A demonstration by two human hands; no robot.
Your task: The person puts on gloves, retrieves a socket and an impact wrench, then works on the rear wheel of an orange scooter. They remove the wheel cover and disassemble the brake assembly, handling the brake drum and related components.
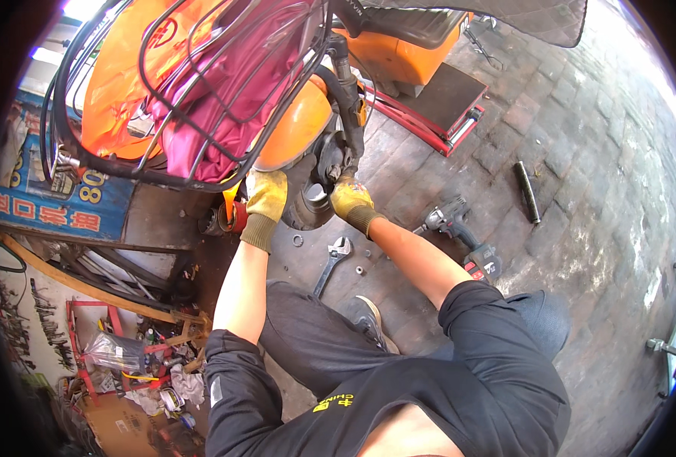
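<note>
Over paved floor (566, 255), with left fingers (266, 192) and right fingers (351, 199) curled beside wheel (300, 206), cannot tell grip. Probably heavy, stiff; take by rim (304, 221).

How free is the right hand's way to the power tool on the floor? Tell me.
Probably yes: the power tool lies to the right of the right hand, with only paving visible between them; the hand would first have to leave the orange vehicle's front end.
</note>
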